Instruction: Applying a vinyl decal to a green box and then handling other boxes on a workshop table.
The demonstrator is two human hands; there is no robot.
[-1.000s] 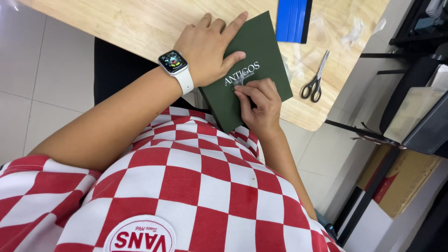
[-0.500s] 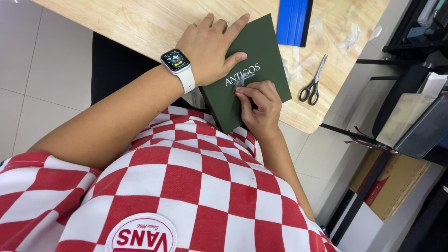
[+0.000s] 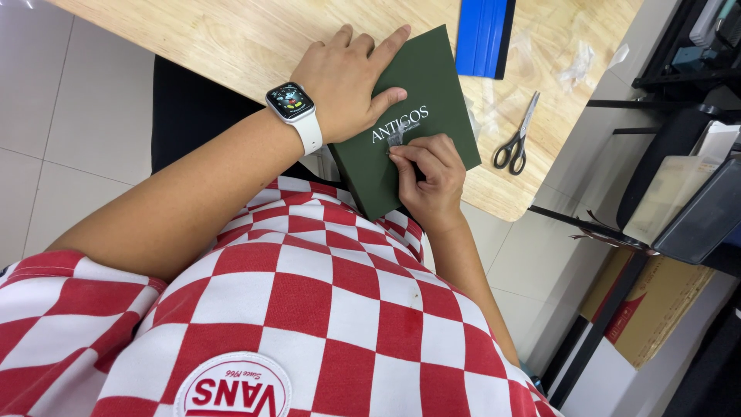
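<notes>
A dark green flat box with white lettering lies on the wooden table, its near end hanging over the table edge. My left hand, with a white smartwatch on the wrist, lies flat on the box's left side and holds it down. My right hand rests on the near part of the box, fingertips pinched at a small clear strip by the lettering.
Scissors with black handles lie on the table right of the box. A blue flat tool and scraps of clear film lie beyond. A cardboard box and a black stand are at the right.
Both hands stay on the green box; the right fingertips shift slightly at the lettering. The view has drifted a little.
</notes>
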